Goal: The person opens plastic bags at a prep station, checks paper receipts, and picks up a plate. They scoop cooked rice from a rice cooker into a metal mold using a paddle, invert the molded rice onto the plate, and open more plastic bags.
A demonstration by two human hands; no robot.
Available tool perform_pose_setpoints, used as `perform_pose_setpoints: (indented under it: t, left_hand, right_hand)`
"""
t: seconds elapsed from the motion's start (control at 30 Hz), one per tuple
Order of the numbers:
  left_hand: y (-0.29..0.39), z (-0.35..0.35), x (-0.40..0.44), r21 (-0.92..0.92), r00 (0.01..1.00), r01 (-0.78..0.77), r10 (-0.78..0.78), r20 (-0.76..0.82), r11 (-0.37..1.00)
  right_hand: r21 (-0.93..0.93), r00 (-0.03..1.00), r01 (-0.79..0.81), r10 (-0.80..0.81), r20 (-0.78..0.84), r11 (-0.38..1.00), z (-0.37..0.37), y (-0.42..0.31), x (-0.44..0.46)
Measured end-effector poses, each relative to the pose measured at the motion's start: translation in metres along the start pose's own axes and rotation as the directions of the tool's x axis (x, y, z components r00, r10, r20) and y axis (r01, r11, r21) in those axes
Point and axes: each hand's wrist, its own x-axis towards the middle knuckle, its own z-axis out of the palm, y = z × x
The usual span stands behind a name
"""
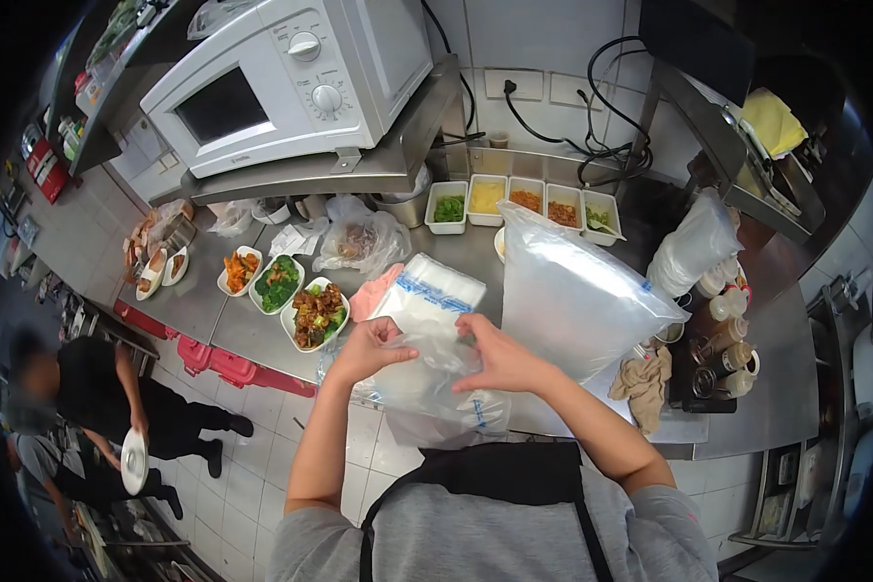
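Note:
Between my two hands a thin clear plastic bag hangs at the counter's front edge. My left hand pinches its left side with thumb and fingers. On the other side my right hand grips the bag, thumb below and fingers above. Just beyond them lies a flat stack of clear bags with blue print. A pink cloth touches the stack's left side. To the right, a large puffed clear bag leans over the counter; its contents are unclear.
Bowls of meat with greens, broccoli and orange food stand at left. Several white tubs line the back under a microwave. Sauce bottles and a brown cloth are right. A co-worker holds a plate.

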Motion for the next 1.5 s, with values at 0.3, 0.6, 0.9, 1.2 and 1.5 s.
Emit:
perform_pose_setpoints:
  t: [0.3, 0.6, 0.9, 1.2, 1.5]
  left_hand:
    - [0.073, 0.025, -0.017, -0.316, 0.926, -0.288, 0.347, 0.149, 0.904]
    - [0.067, 0.066, 0.003, -0.465, 0.911, -0.345, 0.41, 0.043, 0.816]
    - [0.085, 0.132, -0.007, -0.32, 0.513, -0.112, 0.331, 0.792, 0.941]
    - [0.133, 0.096, 0.041, -0.781, 0.73, -0.368, 0.677, 0.093, 0.504]
    - [0.118, 0.085, 0.136, -0.178, 0.989, -0.149, 0.145, -0.031, 0.973]
  right_hand:
    - [0.405, 0.988, -0.12, 0.149, -0.042, 0.907, -0.05, -0.018, -0.058]
    - [0.407, 0.891, -0.206, 0.343, -0.298, 0.89, -0.067, -0.037, -0.1]
    - [0.804, 0.91, 0.205, 0.194, -0.367, 0.558, -0.07, -0.022, -0.111]
    - [0.712, 0.904, 0.127, 0.214, -0.369, 0.691, -0.12, -0.036, -0.126]
    - [0.426, 0.568, -0.034, 0.369, -0.736, 0.904, -0.139, -0.009, -0.072]
